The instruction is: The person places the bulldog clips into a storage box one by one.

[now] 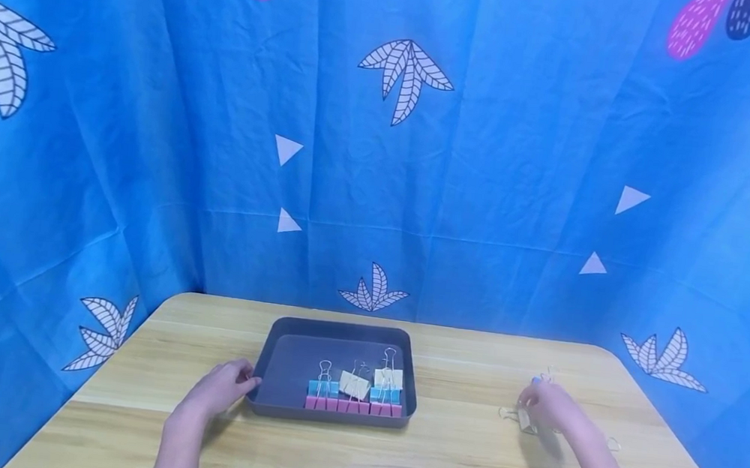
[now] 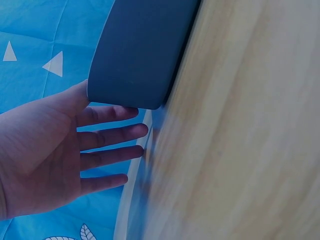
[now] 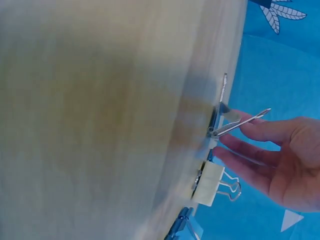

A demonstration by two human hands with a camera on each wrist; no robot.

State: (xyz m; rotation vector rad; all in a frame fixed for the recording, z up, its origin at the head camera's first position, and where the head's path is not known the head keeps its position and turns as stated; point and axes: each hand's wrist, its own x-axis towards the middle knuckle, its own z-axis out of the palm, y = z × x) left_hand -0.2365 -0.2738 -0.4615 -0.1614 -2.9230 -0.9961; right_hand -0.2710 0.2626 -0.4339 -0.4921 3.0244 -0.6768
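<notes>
My left hand (image 1: 221, 386) holds the left side of the dark grey tray (image 1: 323, 415), thumb over the rim and index finger against the outer wall. In the left wrist view, the other fingers (image 2: 112, 132) stretch out below the tray's end. On the right of the table, my right hand (image 1: 555, 409) pinches a binder clip by its silver wire handle (image 3: 245, 121) between thumb and index finger. The hand partly hides this clip. A pale yellow binder clip (image 3: 209, 183) lies close beside the fingers, and a blue binder clip (image 3: 186, 227) lies farther along.
Along the tray's front right stand pink binder clips (image 1: 354, 407), with blue clips (image 1: 322, 388) and pale yellow clips (image 1: 389, 378) behind them. The wooden table (image 1: 455, 453) has rounded far corners. A blue patterned curtain (image 1: 487, 199) hangs around it.
</notes>
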